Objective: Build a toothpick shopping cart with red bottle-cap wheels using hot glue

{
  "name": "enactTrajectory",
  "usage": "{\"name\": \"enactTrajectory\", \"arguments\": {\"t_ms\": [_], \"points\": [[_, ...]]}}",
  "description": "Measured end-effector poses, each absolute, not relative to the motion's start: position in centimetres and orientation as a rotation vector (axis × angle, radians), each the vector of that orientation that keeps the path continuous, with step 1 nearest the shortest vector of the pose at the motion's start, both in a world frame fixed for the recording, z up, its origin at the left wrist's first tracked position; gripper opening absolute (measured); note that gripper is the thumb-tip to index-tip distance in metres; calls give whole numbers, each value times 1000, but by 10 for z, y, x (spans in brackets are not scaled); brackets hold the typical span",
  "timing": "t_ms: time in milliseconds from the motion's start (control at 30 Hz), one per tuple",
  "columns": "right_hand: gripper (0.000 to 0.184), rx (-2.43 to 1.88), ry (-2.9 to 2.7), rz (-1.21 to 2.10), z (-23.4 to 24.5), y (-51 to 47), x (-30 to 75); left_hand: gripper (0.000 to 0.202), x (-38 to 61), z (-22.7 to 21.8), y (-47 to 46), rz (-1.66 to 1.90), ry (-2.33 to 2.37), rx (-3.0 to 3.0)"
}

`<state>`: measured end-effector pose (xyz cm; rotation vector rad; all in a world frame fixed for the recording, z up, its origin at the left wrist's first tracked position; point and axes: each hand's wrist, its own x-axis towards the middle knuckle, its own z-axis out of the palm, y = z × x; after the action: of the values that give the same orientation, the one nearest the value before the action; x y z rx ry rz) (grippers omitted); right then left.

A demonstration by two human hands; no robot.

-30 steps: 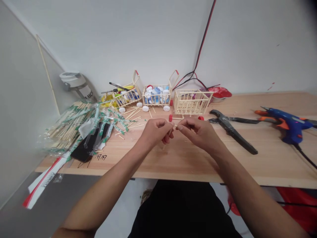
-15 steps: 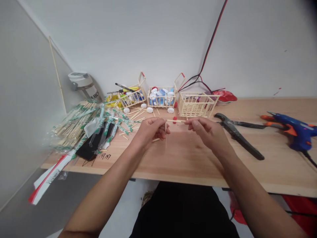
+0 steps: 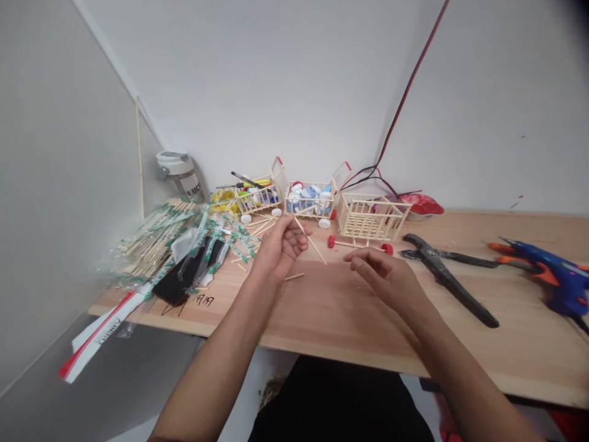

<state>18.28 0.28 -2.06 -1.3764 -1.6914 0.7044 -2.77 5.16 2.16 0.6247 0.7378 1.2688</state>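
Observation:
My left hand is closed on a thin wooden stick that slants down to the right above the wooden table. My right hand hovers just right of it, fingers loosely curled with nothing visible in them. Behind the hands stands a bare stick basket, with a stick axle carrying red caps lying in front of it. Two finished small stick carts filled with bottle caps stand further left. A short stick piece lies on the table below my left hand.
A heap of wrapped chopsticks and a black phone fill the table's left end. Black cutting pliers and a blue glue gun lie at the right. Red and black cables run up the wall; a bottle stands in the corner.
The hands held a stick between them; my right hand has let go and dropped lower. My left hand keeps the stick and has shifted left. The camera has tilted, showing more wall.

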Motion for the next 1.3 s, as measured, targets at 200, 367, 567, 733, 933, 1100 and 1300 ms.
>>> {"name": "enactTrajectory", "arguments": {"t_ms": [200,367,567,733,933,1100,1300], "points": [[31,-1381,-1648,792,-20,-2,166,28,-19,26,50,1319,694,558],[25,-1274,-1639,808,-20,1,152,25,-13,25,46,1319,640,536],[19,-1246,-1633,824,-24,4,149,23,-12,20,45,1318,654,496],[21,-1247,-1632,848,-26,2,151,22,-12,17,46,1303,665,508],[23,-1242,-1591,831,-29,4,153,22,-11,13,42,1254,686,557],[30,-1272,-1484,804,-28,6,159,23,-7,10,35,1166,674,610],[29,-1287,-1413,775,-21,1,166,23,-5,6,35,1129,697,571]]}}
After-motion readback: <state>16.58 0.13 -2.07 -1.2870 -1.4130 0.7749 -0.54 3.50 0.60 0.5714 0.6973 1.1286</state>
